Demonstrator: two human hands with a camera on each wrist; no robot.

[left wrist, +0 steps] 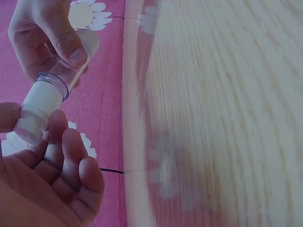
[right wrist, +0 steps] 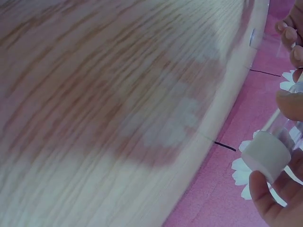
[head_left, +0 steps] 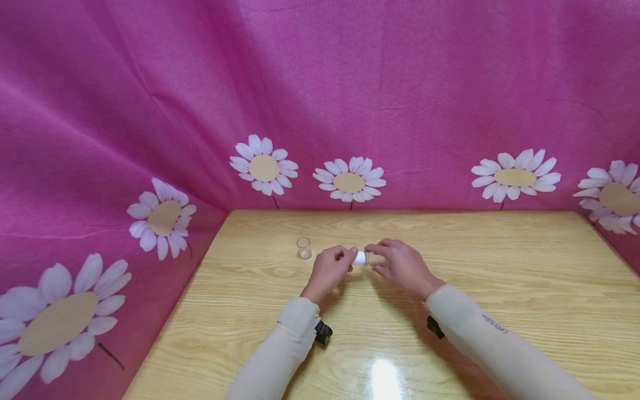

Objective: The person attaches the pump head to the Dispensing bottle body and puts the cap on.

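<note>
clear-and-white container, head view: raised over the counter, between the left hand and the right hand. i log the left fingers as pinching its white part, the right fingers as grasping its clear side. a clear cup stands upright on the counter, near the left hand but not touching it.

left wrist view: from my remote seat i see the left thumb and fingers on the white end; the right thumb presses the clear wall beyond a clear ring. whether white and clear parts are fastened together, i cannot tell.

right wrist view: mostly counter with blurred reflections. a white part and some fingers sit at the right edge, cut off by the frame; the cup shows above them. nothing firmer on the grip from here.

risk, my judgement: the clear wall looks smooth and few fingertips bear on it, so an uneven squeeze could let it slip or twist. if the parts are loose, a pull along the length could separate them and drop one. the cup looks light; a sideways swing of the left hand could tip it.

count: one container, one cup, one counter, two hands, two pale sleeves, two black wrist devices, six printed flowers in the head view.
</note>
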